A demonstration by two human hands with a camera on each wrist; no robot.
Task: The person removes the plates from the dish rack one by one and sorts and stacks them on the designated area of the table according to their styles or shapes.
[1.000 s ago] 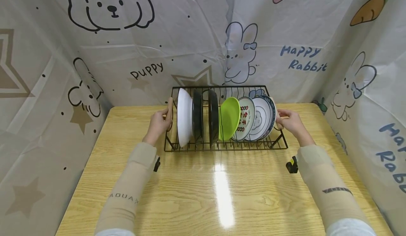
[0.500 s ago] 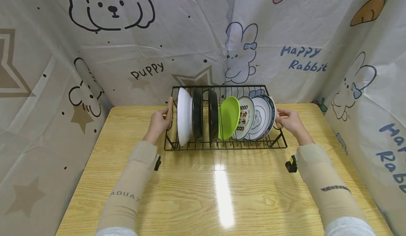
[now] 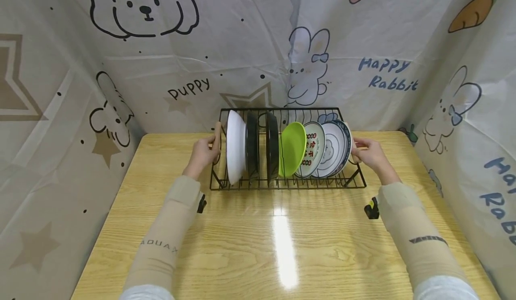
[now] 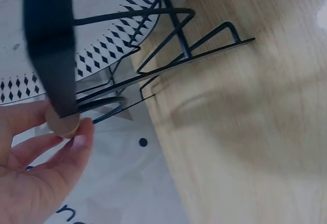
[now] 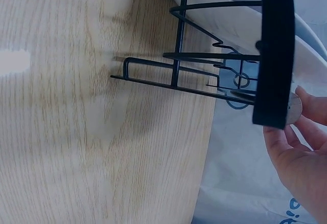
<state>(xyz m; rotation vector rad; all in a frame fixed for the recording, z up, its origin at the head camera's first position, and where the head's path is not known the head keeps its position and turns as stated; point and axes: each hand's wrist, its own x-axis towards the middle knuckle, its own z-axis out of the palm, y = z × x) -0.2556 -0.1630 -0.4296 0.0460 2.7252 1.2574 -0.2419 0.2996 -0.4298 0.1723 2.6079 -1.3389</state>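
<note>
A black wire dish rack [image 3: 288, 188] stands at the back of the table. My left hand [image 3: 201, 156] grips its left wooden handle [image 4: 64, 124], fingers and thumb curled round the end. At the other side my right hand [image 3: 371, 156] holds the right wooden handle [image 5: 295, 109] the same way. Upright in the rack, from left to right, are a white bowl [image 3: 235, 147], a dark dish [image 3: 251, 145], a second dark dish [image 3: 272, 147], a lime-green plate [image 3: 293, 150], a plate with red characters [image 3: 312, 152] and white plates with blue patterns [image 3: 330, 147].
The wood-grain table [image 3: 242, 246] extends in front of the rack, with a bright light reflection on it. A printed cloth [image 3: 242, 67] hangs close behind the rack and along both sides. Small black devices sit at both wrists.
Both hands keep hold of the handles. The rack's front edge appears very slightly nearer the back cloth, and the dishes stay in the same order.
</note>
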